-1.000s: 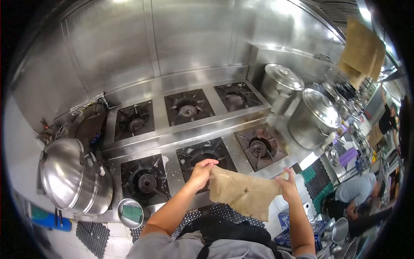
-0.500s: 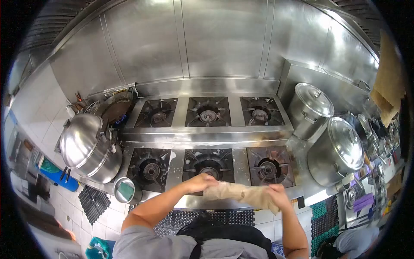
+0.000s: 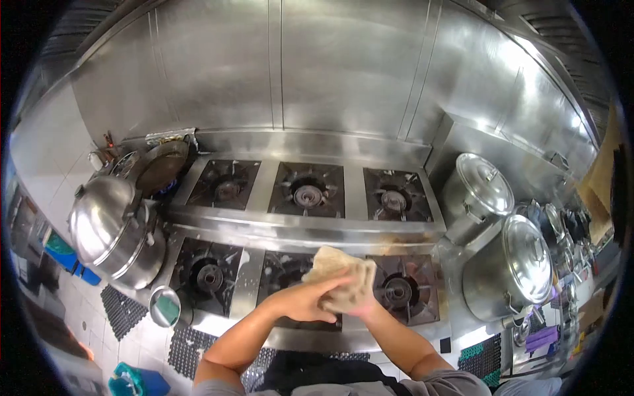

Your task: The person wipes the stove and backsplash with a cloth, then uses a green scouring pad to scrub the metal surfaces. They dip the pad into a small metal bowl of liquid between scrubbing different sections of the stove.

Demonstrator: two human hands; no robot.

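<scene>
A beige cloth (image 3: 340, 264), bunched and folded, is in front of me above the front row of burners. My right hand (image 3: 362, 307) grips it from the right and below, and the cloth covers most of its fingers. Across the left side of the cloth lies my left hand (image 3: 305, 299), its fingers stretched out and apart, touching the fabric. Under the hands is the front middle burner (image 3: 277, 270), partly hidden. The front right burner (image 3: 399, 290) and front left burner (image 3: 210, 278) flank it.
A large steamer pot (image 3: 115, 237) with a domed lid stands left, beside a small metal pot (image 3: 165, 307) holding a green pad. A wok (image 3: 162, 168) sits behind. Two lidded stockpots (image 3: 475, 191) stand right. Rubber mats (image 3: 124, 310) cover parts of the floor.
The cloth was stretched sideways between both hands; now it is gathered into a folded bundle. My hands have come together, and the left one lies open over it. The view has shifted.
</scene>
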